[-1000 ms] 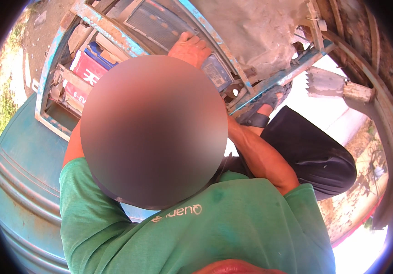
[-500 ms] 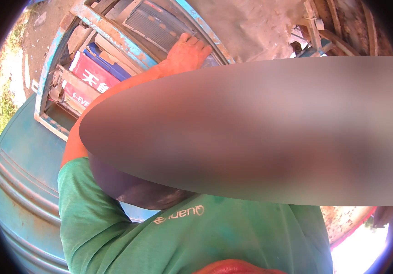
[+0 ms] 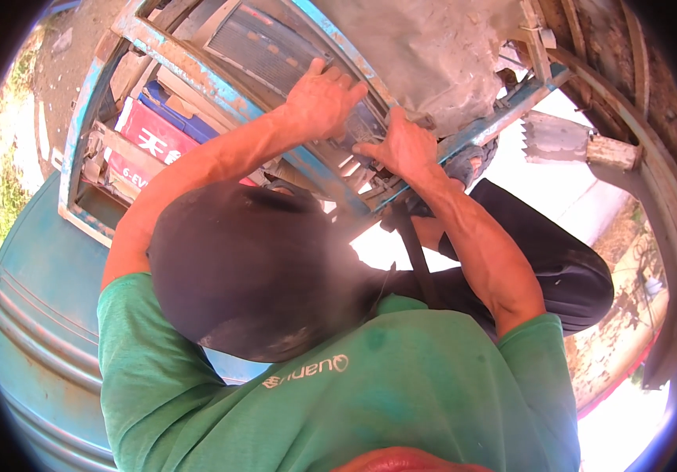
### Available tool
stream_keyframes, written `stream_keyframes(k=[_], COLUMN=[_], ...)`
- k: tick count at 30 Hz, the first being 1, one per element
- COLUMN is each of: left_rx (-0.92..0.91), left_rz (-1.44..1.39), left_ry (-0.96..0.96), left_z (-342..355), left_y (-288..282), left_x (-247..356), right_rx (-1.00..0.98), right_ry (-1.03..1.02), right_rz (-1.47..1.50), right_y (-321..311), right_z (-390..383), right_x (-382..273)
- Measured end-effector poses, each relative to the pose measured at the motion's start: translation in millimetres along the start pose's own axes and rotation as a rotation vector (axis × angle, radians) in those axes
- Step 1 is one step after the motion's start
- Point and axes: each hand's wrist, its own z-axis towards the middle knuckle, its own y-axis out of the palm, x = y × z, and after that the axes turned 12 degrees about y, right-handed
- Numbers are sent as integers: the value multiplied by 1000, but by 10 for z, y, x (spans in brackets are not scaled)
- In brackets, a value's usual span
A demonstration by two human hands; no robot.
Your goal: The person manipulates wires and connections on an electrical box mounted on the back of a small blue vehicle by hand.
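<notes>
My left hand lies over a dark ribbed panel, resembling a radiator, inside a rusty blue metal frame. Its fingers are apart and slightly bent. To the right, my right hand is at the corner where two blue rails meet. Thumb and forefinger are spread apart there, and the other fingers are hidden. Nothing held shows in either hand. Between the hands and just below them are small dark metal parts, too cluttered to make out.
A red and blue box sits within the frame on the left. Beyond it hangs a grey-brown sheet. A ridged blue-green metal surface lies at lower left. My bent leg in black trousers and a jagged grey piece are at right.
A blur that hid my right arm and the middle of the picture is gone, so my right hand shows now. My left hand stays in about the same place.
</notes>
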Motion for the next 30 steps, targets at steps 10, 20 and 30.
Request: stream_keyframes(k=[10, 20, 30], left_rx=[362, 401, 423], left_rz=[12, 30, 60], left_ry=[159, 111, 70], left_z=[-80, -80, -30], left_y=[265, 360, 369], left_x=[-127, -72, -59], right_rx=[-55, -11, 60], right_ry=[-114, -180, -268], right_rz=[-136, -191, -144], right_y=[-66, 66, 185], right_z=[125, 216, 322], right_x=[-100, -29, 104])
